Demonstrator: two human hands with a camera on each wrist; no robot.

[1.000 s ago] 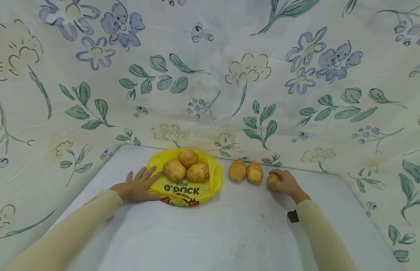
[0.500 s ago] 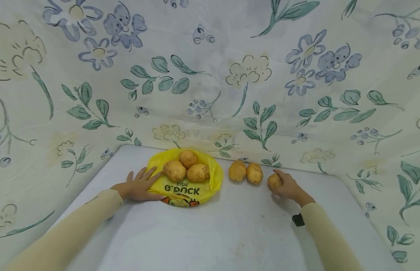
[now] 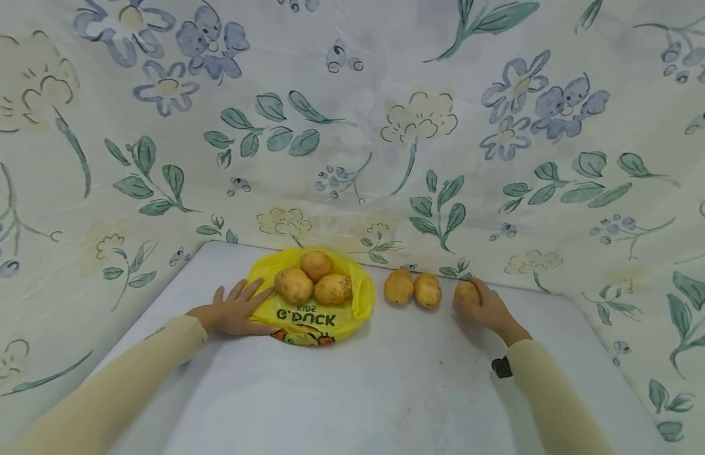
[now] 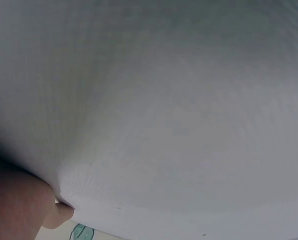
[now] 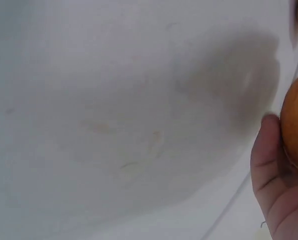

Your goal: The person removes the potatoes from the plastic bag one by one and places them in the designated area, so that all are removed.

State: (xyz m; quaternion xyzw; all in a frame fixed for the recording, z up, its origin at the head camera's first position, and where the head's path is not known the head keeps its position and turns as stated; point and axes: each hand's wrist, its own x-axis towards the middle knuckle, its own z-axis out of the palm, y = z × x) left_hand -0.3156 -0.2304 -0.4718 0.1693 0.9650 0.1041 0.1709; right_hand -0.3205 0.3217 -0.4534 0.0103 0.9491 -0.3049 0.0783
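In the head view, my left hand (image 3: 236, 312) rests with spread, straight fingers on the left edge of a yellow plastic bag (image 3: 281, 322). Three potatoes lie on that bag: a left potato (image 3: 293, 286), a back potato (image 3: 316, 265) and a right potato (image 3: 332, 289). My right hand (image 3: 489, 309) grips another potato (image 3: 466, 294) at the right end of the row; the right wrist view shows this potato (image 5: 297, 120) with the thumb along its side. Left of it, two potatoes stand side by side, one potato (image 3: 398, 287) close to the other potato (image 3: 428, 291).
A white table (image 3: 341, 398) with small specks and faint smudges lies beneath everything. Behind it hangs a floral cloth (image 3: 352, 126), which meets the table's back edge and also covers both sides. A dark wrist camera (image 3: 502, 368) sits under the right sleeve.
My right hand has shifted slightly right with its potato, widening the gap to the two potatoes beside it. The left hand, bag and other potatoes stay where they were.
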